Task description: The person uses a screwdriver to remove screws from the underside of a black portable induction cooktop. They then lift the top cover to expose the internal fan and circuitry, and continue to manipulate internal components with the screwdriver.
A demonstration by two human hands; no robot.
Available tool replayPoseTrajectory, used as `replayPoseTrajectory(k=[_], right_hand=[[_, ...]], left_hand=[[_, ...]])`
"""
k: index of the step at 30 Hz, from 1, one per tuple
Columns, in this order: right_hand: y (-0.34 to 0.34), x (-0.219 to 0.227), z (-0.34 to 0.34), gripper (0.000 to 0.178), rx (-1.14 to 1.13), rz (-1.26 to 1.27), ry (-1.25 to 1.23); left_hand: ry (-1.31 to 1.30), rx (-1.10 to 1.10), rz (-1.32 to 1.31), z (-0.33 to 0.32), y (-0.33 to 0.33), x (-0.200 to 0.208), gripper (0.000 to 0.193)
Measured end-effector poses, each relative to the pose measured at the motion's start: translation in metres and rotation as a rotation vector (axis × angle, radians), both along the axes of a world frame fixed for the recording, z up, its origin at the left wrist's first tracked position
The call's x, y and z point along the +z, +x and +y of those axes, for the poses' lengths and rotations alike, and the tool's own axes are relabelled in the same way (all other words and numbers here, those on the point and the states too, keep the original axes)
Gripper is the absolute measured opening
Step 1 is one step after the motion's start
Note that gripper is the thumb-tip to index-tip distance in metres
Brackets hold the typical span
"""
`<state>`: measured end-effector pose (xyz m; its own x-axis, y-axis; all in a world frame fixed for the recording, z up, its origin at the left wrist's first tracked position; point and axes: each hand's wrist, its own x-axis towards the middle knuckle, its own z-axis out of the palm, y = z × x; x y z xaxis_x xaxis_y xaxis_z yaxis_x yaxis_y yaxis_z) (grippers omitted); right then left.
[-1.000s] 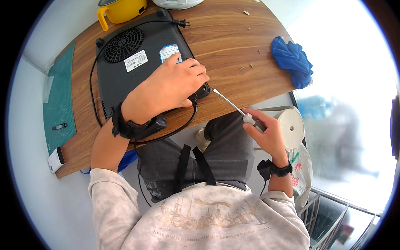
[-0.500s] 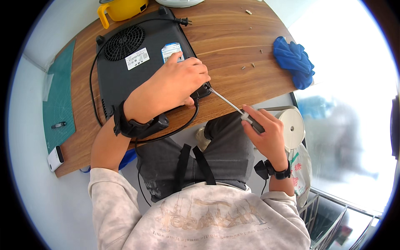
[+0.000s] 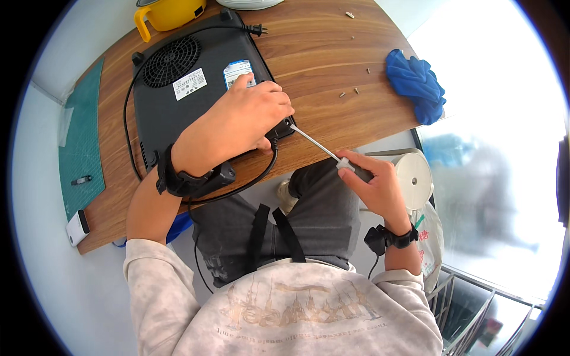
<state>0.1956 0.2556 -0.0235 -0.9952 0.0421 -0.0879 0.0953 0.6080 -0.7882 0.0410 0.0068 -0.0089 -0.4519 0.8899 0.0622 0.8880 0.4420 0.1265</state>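
An induction cooker (image 3: 160, 113) lies upside down on the wooden table, its black underside with a round fan grille facing up. My left hand (image 3: 252, 110) is closed around its near right part, thumb at the near edge and knuckles over the top. My right hand (image 3: 371, 181) grips the handle of a screwdriver (image 3: 316, 143) off the table's front edge. The long metal shaft points up and left, its tip at the cooker's corner beside my left fingers. Whether the tip sits in a screw is too small to make out.
Several small screws (image 3: 356, 91) lie on the table (image 3: 320, 59) to the right, near a crumpled blue cloth (image 3: 417, 86). A yellow pot (image 3: 172, 13) stands at the back. A green cutting mat (image 3: 83, 142) lies at left. The cooker's plug (image 3: 255, 29) rests behind it.
My right fingers have shifted around the screwdriver handle, with the thumb now lower along it. The tip stays at the cooker's corner. My left hand keeps its hold; the whole view has shifted slightly.
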Motion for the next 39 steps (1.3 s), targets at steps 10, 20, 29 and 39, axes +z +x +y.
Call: replayPoseTrajectory(k=[10, 20, 29, 39], right_hand=[[0.008, -0.028, -0.002, 0.033, -0.110, -0.174, -0.440], [0.015, -0.044, -0.011, 0.034, -0.035, 0.277, 0.018], [0.015, -0.003, -0.026, 0.038, 0.063, 0.433, 0.492], [0.005, -0.018, -0.011, 0.032, 0.035, 0.201, 0.006]], left_hand=[[0.032, -0.009, -0.051, 0.000, -0.002, -0.003, 0.068], [0.006, -0.006, -0.048, 0.001, -0.001, 0.001, 0.068], [0.010, -0.016, -0.032, 0.000, -0.001, 0.002, 0.067], [0.008, -0.008, -0.080, 0.000, -0.005, 0.001, 0.067]])
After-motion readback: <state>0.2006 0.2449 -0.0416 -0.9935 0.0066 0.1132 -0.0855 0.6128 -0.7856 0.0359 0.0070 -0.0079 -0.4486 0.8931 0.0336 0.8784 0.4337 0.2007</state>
